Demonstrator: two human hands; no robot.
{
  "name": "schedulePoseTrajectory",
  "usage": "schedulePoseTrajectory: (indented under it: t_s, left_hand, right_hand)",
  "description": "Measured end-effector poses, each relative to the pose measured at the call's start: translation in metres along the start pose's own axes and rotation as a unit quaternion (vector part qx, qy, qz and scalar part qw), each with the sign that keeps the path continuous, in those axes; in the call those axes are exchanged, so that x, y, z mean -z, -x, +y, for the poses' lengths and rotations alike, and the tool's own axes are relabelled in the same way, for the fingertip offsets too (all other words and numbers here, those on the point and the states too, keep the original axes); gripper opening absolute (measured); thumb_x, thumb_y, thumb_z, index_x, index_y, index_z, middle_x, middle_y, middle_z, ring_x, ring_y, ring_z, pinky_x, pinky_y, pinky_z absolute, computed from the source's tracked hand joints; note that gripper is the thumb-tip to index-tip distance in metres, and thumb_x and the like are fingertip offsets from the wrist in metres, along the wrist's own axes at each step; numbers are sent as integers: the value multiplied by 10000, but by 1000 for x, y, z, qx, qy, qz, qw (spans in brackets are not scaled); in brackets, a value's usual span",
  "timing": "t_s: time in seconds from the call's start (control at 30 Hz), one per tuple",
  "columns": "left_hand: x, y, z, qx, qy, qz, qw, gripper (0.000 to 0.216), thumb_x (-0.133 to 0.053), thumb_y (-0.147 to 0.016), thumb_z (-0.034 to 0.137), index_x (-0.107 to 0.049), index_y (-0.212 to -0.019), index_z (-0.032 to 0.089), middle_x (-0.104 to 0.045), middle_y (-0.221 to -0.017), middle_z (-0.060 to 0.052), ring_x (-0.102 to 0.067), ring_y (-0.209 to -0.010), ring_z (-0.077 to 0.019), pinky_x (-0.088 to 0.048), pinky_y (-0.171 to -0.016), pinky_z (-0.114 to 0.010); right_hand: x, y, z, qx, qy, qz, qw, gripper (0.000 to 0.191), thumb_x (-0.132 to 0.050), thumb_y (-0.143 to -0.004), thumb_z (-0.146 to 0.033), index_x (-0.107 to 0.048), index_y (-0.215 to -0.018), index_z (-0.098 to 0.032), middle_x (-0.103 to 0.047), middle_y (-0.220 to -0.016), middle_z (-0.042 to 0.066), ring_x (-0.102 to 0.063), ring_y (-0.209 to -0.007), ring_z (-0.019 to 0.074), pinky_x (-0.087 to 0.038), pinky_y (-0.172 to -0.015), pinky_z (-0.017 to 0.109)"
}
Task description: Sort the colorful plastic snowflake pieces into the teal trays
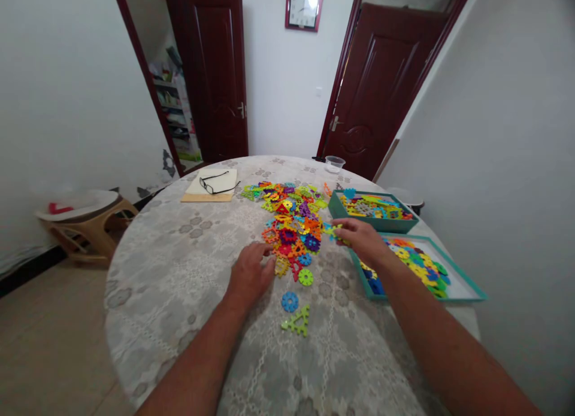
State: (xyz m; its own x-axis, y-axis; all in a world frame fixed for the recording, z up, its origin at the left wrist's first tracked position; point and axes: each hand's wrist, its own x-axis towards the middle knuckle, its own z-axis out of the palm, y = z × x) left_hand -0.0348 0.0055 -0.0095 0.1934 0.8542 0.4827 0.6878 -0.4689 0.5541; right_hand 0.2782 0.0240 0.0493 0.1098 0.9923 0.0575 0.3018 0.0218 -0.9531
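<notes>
A long pile of colourful plastic interlocking pieces (287, 221) lies along the middle of the table. At its near left edge rests my left hand (252, 271), fingers loosely bent with a gap between thumb and forefinger, and I see nothing held in it. My right hand (359, 239), on the pile's right side, pinches a yellow-green plastic piece (333, 230) between thumb and fingers. Closer to me lie a green notched disc (306, 277), a blue notched disc (290, 301) and a lime-green triangle (298, 321), apart from one another.
Two teal-edged trays stand at the right: the far tray (375, 222) and the near tray (462, 279), both holding plastic pieces. Black-framed glasses (217, 190) lie on a paper pad (193, 191) at the far left. A clear plastic bowl (335, 162) sits at the back edge.
</notes>
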Motion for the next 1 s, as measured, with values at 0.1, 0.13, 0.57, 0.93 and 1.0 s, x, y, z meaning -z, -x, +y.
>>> schedulePoseTrajectory:
  t_s: [0.1,0.13,0.57,0.93,1.0]
  left_hand:
    - [-5,6,1,-58,-55,-82,993,244,-625,-901,233,-674,-1137,194,-692,-1133,-110,-604,-1113,-277,-478,-1018,-422]
    - [-5,8,3,-64,-69,-104,990,260,-633,-899,230,-671,-1155,199,-685,-1142,-111,-594,-1120,-283,-477,-1016,-429]
    - [-7,12,16,-52,42,-131,989,330,-645,-933,307,-657,-1250,216,-709,-1233,-98,-634,-1171,-258,-477,-1062,-409]
    - [5,5,11,-1,54,-168,984,185,-595,-828,128,-651,-980,216,-717,-1020,-29,-651,-970,-199,-493,-897,-313]
    - [6,6,11,-17,47,-189,981,185,-595,-808,113,-650,-950,218,-713,-993,-24,-644,-964,-199,-484,-882,-307]
  right_hand:
    - [-39,26,6,52,116,-115,985,333,-678,-857,-320,-752,-1161,-206,-730,-867,18,-680,-765,181,-570,-751,322]
    - [-51,34,9,75,144,-133,978,312,-659,-866,-291,-754,-1154,-217,-747,-906,23,-691,-809,194,-567,-784,335]
    - [-105,68,25,183,153,-75,968,257,-614,-936,-253,-715,-1172,-247,-748,-1122,50,-681,-1016,218,-523,-936,373]
    - [-97,71,31,277,405,-51,870,197,-654,-949,-382,-689,-1058,-221,-616,-1142,117,-543,-1089,278,-452,-985,435]
    - [-97,75,31,259,437,-56,859,174,-663,-933,-367,-673,-1020,-216,-598,-1158,122,-524,-1097,284,-448,-967,426]
